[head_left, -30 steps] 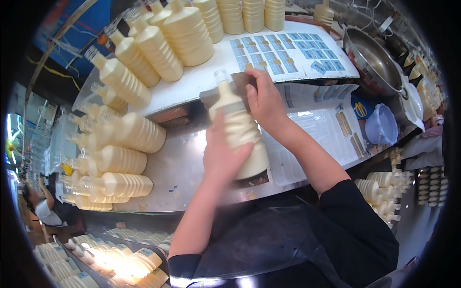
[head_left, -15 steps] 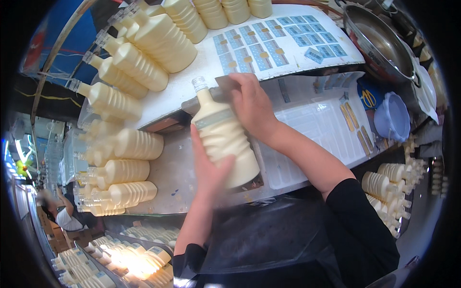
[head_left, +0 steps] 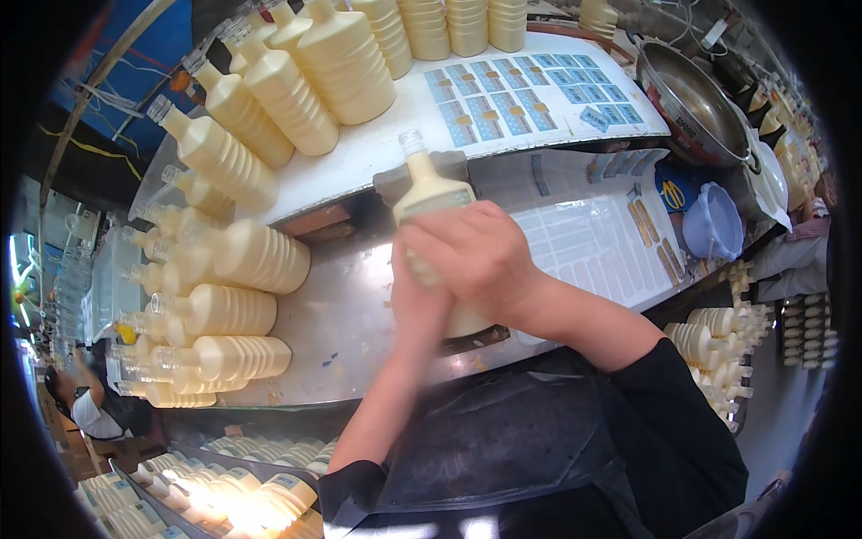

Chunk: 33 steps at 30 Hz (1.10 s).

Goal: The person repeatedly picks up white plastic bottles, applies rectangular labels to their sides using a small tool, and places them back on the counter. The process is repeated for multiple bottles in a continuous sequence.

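A cream-coloured plastic bottle (head_left: 429, 187) with a clear threaded neck lies tilted in front of me, its neck pointing away. A pale grey-blue label (head_left: 460, 199) shows on its shoulder, partly covered. My left hand (head_left: 417, 301) is closed against the bottle's left side, its fingers largely hidden. Across the bottle's front, over part of my left hand, lies my right hand (head_left: 489, 260) with its fingers curled and pressed down. A grey rest (head_left: 453, 168) sits behind the bottle's neck. Slight motion blur softens both hands.
Several cream bottles (head_left: 350, 72) stand on the white board (head_left: 395, 135), beside rows of blue labels (head_left: 503, 112). More bottles (head_left: 233, 310) crowd the left. To the right are a backing sheet (head_left: 584, 242), a purple bucket (head_left: 712, 220) and a metal pan (head_left: 691, 99).
My right hand has moved down from beside the bottle's neck onto its front, over my left hand. The flat dark piece it held is no longer visible. My view has shifted slightly.
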Motion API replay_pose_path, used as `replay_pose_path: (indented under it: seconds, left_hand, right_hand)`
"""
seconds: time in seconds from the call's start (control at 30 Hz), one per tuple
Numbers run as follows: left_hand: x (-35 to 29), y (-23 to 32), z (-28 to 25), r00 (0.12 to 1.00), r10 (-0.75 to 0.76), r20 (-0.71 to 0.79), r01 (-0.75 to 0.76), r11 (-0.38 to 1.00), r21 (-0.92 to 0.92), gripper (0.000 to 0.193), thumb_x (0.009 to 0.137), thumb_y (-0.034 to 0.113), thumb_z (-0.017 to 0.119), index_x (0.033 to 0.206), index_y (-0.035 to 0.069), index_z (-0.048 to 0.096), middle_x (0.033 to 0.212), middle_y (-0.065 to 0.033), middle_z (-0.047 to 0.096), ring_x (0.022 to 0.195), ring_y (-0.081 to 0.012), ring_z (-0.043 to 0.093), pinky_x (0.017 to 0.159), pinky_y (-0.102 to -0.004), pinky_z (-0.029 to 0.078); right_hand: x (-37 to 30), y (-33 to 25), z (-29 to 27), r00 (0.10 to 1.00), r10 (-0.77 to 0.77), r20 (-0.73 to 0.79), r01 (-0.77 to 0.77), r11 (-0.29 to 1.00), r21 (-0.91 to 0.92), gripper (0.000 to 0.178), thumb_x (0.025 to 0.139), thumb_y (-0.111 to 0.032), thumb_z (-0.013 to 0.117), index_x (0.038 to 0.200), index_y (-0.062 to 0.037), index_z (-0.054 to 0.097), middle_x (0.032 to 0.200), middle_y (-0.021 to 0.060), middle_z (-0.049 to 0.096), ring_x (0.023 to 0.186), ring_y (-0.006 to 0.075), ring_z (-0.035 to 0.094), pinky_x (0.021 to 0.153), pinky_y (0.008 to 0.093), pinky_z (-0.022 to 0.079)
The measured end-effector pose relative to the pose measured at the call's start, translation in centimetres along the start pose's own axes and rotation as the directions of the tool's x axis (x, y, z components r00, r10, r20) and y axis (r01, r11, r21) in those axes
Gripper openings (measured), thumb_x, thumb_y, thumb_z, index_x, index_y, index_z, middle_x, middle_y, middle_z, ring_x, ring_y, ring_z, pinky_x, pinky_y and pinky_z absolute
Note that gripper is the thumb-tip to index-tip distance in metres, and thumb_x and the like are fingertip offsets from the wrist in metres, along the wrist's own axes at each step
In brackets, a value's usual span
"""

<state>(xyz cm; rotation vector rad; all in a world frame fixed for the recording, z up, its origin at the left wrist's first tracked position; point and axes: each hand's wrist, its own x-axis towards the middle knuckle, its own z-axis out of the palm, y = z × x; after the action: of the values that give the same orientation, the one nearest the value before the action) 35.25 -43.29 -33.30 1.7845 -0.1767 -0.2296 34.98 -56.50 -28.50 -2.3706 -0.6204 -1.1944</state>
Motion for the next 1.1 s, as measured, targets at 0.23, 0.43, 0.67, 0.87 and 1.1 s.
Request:
replay_pose_path:
  seconds: [0.23, 0.43, 0.67, 0.87, 1.1]
  left_hand:
    - [0.5, -3.9, -0.7, 0.998, 0.020, 0.064, -0.029, 0.989, 0.144, 0.065, 0.098, 0.027, 0.066, 0.151, 0.002, 0.038, 0.146, -0.0189, 0.054, 0.131, -0.0275, 0.057, 0.106, -0.0385, 0.046]
    - [3.8, -0.2, -0.8, 0.996, -0.088, -0.005, 0.081, 0.939, -0.334, 0.053, 0.108, 0.036, 0.053, 0.147, 0.001, 0.043, 0.133, -0.0121, 0.058, 0.120, -0.0172, 0.056, 0.104, -0.0336, 0.046]
    - [5.9, 0.0, -0.3, 0.987, -0.116, 0.113, 0.152, 0.901, -0.407, 0.043, 0.112, 0.037, 0.042, 0.132, 0.000, 0.050, 0.120, -0.0128, 0.062, 0.106, -0.0180, 0.062, 0.095, -0.0343, 0.052]
    - [6.3, -2.3, -0.5, 0.993, -0.065, 0.094, 0.096, 0.920, -0.381, 0.046, 0.114, 0.040, 0.033, 0.132, 0.002, 0.052, 0.121, -0.0117, 0.063, 0.108, -0.0198, 0.065, 0.094, -0.0374, 0.055]
    - [5.8, -3.4, -1.0, 0.994, -0.093, 0.059, 0.110, 0.880, -0.462, 0.044, 0.113, 0.037, 0.038, 0.131, 0.000, 0.056, 0.121, -0.0112, 0.064, 0.108, -0.0172, 0.061, 0.095, -0.0341, 0.051]
  right_hand:
    - [1.6, -1.8, 2.9, 0.908, -0.029, 0.418, 0.052, 0.998, -0.042, 0.011, 0.072, -0.012, 0.069, 0.080, -0.0106, 0.061, 0.079, 0.0077, 0.059, 0.079, 0.0259, 0.062, 0.070, 0.0385, 0.047]
    - [2.7, 3.3, 0.1, 0.782, 0.612, 0.118, -0.604, 0.697, 0.387, 0.028, 0.092, -0.006, 0.058, 0.119, 0.0005, 0.061, 0.112, 0.0176, 0.070, 0.107, 0.0354, 0.068, 0.094, 0.0419, 0.053]
    - [-3.4, 6.2, 2.9, 0.720, 0.689, 0.083, -0.659, 0.641, 0.393, 0.042, 0.101, -0.009, 0.055, 0.142, -0.0024, 0.049, 0.129, 0.0162, 0.061, 0.117, 0.0275, 0.060, 0.104, 0.0374, 0.045]
    - [-3.8, 7.2, 2.8, 0.710, 0.703, 0.047, -0.655, 0.635, 0.410, 0.044, 0.099, -0.010, 0.055, 0.141, -0.0003, 0.048, 0.138, 0.0227, 0.056, 0.130, 0.0377, 0.054, 0.111, 0.0426, 0.042]
    - [-5.2, 4.7, 1.1, 0.832, 0.549, -0.076, -0.508, 0.810, 0.292, 0.029, 0.081, 0.004, 0.076, 0.109, -0.0034, 0.067, 0.105, 0.0094, 0.072, 0.088, 0.0216, 0.070, 0.079, 0.0303, 0.055]
